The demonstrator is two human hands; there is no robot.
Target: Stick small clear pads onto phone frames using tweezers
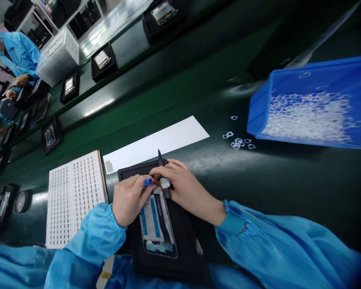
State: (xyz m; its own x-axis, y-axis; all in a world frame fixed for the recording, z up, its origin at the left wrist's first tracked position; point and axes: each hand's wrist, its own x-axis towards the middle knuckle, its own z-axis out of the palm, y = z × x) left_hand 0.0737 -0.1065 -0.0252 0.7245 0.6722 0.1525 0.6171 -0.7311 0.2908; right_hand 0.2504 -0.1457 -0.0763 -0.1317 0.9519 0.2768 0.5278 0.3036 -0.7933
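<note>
A phone frame (158,226) lies in a black tray (180,249) at the near edge of the green bench. My left hand (129,198) is curled over the frame's top, pinching a small blue piece (148,182) between its fingertips. My right hand (183,186) is closed on black tweezers (160,158), whose tip points away from me, and a small white piece (165,183) sits under its fingers. The two hands touch above the frame's upper end.
A white sheet of small parts (74,196) lies left of the tray, and a white paper strip (159,142) lies beyond it. A blue bin (315,104) of clear pieces stands at right, with several spilled beside it (237,140). Trays with phone frames (104,60) ride the belt. A person in blue (18,56) works at far left.
</note>
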